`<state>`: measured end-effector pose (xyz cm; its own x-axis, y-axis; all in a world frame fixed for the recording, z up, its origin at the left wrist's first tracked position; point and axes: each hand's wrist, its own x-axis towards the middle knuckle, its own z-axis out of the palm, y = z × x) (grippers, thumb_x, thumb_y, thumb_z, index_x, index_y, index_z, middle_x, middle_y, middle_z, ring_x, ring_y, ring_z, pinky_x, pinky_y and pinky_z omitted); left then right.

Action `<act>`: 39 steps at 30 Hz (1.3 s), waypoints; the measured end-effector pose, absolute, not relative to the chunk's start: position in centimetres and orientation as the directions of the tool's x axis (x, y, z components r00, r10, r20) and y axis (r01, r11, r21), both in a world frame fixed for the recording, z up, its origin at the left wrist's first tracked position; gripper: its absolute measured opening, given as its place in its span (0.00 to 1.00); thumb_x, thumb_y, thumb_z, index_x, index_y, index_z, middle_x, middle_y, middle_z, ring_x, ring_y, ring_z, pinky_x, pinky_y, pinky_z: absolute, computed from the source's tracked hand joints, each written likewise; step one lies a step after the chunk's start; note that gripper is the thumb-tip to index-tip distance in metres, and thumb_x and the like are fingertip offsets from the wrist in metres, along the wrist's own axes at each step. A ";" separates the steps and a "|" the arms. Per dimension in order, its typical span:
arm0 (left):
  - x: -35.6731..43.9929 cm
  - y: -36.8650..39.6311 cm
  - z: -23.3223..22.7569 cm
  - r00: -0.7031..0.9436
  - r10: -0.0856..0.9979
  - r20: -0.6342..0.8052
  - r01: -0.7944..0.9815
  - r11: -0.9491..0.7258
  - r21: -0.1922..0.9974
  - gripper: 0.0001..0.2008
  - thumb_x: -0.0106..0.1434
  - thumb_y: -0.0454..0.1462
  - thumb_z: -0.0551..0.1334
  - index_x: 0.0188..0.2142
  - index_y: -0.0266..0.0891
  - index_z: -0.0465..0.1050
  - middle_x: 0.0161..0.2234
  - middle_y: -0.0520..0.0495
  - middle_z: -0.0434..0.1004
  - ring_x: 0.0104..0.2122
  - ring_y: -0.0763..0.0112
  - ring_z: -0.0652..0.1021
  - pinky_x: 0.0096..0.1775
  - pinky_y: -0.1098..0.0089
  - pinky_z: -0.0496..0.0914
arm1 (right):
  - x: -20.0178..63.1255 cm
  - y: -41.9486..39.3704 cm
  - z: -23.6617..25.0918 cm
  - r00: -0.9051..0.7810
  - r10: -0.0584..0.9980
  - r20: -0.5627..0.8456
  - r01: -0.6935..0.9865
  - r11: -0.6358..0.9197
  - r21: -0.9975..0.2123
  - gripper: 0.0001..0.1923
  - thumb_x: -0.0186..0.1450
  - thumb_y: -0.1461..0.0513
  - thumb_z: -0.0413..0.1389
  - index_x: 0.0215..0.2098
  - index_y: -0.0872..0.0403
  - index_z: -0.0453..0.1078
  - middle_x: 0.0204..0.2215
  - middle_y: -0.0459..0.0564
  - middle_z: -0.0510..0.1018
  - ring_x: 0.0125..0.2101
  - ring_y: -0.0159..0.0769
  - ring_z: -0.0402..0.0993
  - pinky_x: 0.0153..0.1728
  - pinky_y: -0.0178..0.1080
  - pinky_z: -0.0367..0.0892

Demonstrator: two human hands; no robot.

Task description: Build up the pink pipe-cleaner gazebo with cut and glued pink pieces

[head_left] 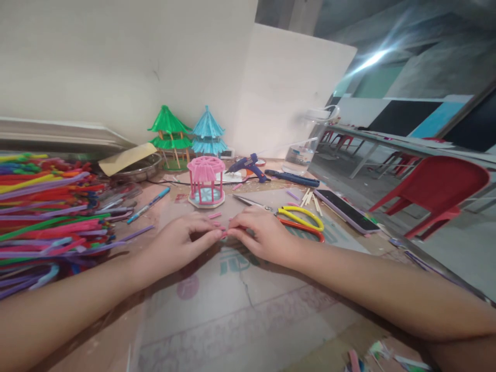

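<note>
My left hand [189,237] and my right hand [263,235] meet near the middle of the board, thumbs and fingers pinched on a short pink pipe cleaner piece [223,234]. The fingers partly hide it. Another short pink piece [215,216] lies just beyond the left fingers. Behind my hands stands a small pink pavilion model [206,173] with posts, an open-topped pink roof and a pale base. To the right, scissors [300,217] with yellow and orange handles lie with their blades pointing away to the left, close to my right hand.
Bundles of coloured pipe cleaners [50,217] fill the left side, near a blue pen [149,204]. Green [169,134] and blue [208,132] pagoda models stand at the wall. Rightward are a glue gun [251,166], pliers-like tool [292,178], phone [346,211] and clear plastic container [302,150].
</note>
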<state>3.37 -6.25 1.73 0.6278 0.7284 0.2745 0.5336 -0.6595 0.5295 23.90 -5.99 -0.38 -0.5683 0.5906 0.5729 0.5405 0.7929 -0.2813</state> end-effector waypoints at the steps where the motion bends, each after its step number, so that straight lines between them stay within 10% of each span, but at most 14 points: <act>1: 3.4 -6.3 1.7 0.617 0.734 0.285 0.542 -0.658 0.523 0.16 0.64 0.44 0.53 0.33 0.41 0.77 0.31 0.50 0.80 0.33 0.68 0.76 0.35 0.71 0.69 | 23.8 -6.1 -0.4 -0.574 0.583 0.575 0.537 0.798 -0.273 0.08 0.66 0.62 0.52 0.32 0.55 0.72 0.25 0.49 0.76 0.28 0.33 0.68 0.33 0.35 0.62; 14: 3.4 -6.3 1.6 0.603 0.749 0.274 0.545 -0.638 0.544 0.14 0.63 0.44 0.55 0.30 0.40 0.76 0.30 0.51 0.79 0.31 0.70 0.76 0.34 0.72 0.68 | 23.8 -6.0 0.5 -0.398 0.809 0.432 0.436 0.581 -0.687 0.15 0.65 0.60 0.51 0.22 0.55 0.65 0.18 0.41 0.71 0.22 0.27 0.67 0.26 0.30 0.61; 39: 3.1 -6.0 1.3 0.548 0.761 0.347 0.542 -0.639 0.546 0.14 0.63 0.42 0.56 0.29 0.39 0.77 0.26 0.52 0.78 0.28 0.72 0.74 0.32 0.74 0.68 | 23.5 -5.9 0.3 -0.428 0.824 0.371 0.351 0.530 -0.772 0.08 0.59 0.59 0.58 0.34 0.55 0.71 0.29 0.45 0.76 0.31 0.30 0.70 0.33 0.32 0.64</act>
<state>3.15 -5.98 1.30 0.5479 0.7610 0.3473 0.5419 -0.6392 0.5457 23.52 -5.92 0.26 -0.4283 0.8240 0.3710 0.3509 0.5300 -0.7720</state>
